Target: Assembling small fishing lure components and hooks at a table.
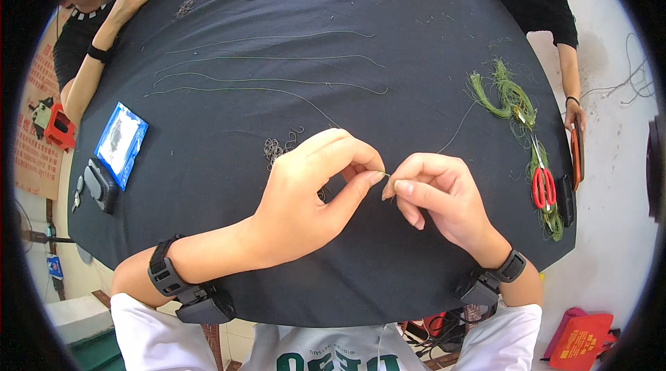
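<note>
My left hand (316,190) is closed in a pinch, thumb against forefinger, with the tip of a thin green line (386,174) showing between them. Right beside it, my right hand (440,194) pinches the same spot, thumb on forefinger, and its other fingers curl loosely. A fine strand (458,129) runs from behind my right hand up toward a bundle of green line (515,97). Just beyond my left hand lies a pile of small dark hooks (274,152), partly hidden by the hand. Whether a hook sits between my fingertips cannot be made out.
Several long strands (270,58) lie across the black cloth. At left are a blue-and-white packet (121,138) and a dark case (101,186). Red-handled scissors (543,187) rest on another green bundle (553,226) at right. Two people sit at the far corners.
</note>
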Available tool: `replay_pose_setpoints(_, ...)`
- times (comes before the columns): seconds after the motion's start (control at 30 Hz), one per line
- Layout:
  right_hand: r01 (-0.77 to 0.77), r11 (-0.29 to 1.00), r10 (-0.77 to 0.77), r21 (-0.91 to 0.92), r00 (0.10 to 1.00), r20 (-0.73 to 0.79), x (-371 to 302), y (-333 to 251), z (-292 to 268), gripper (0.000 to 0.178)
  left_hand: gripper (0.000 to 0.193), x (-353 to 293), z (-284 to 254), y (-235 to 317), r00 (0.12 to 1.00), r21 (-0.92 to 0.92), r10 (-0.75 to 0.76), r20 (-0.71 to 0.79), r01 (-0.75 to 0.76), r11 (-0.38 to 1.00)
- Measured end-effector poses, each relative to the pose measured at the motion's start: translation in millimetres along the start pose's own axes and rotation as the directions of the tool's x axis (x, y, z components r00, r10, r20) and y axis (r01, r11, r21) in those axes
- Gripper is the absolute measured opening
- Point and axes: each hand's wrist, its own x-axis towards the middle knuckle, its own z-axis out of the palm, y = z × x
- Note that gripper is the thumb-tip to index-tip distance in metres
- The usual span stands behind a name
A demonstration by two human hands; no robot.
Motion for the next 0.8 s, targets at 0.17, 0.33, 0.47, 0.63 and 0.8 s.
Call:
replay_pose_setpoints(0.17,0.011,0.996,-0.008,-0.090,0.999,0.035,-2.0,-3.8,-0.3,0.011,0.006,-4.2,4.1,1.2,0.988,-0.283,-0.141,0.057,0.151,0.947)
replay_pose_setpoints(0.33,0.110,0.977,-0.118,-0.181,0.992,-0.035,-1.5,1.4,0.8,0.010,0.006,-2.8,2.6,4.3,0.963,-0.452,-0.236,0.127,0.268,0.850)
replay_pose_setpoints(0.47,0.193,0.954,-0.216,-0.230,0.973,-0.081,-2.6,4.9,0.1,0.010,0.006,-3.1,3.0,3.2,0.963,-0.445,-0.245,0.115,0.271,0.854)
replay_pose_setpoints(0.63,0.202,0.948,-0.233,-0.246,0.967,-0.107,-5.2,2.8,3.4,0.011,0.006,-3.7,3.6,1.2,0.978,-0.396,-0.193,0.081,0.209,0.894)
replay_pose_setpoints(0.8,0.215,0.934,-0.262,-0.287,0.955,-0.136,-4.9,1.6,8.0,0.013,0.006,-3.8,2.9,0.9,0.987,-0.340,-0.152,0.053,0.161,0.926)
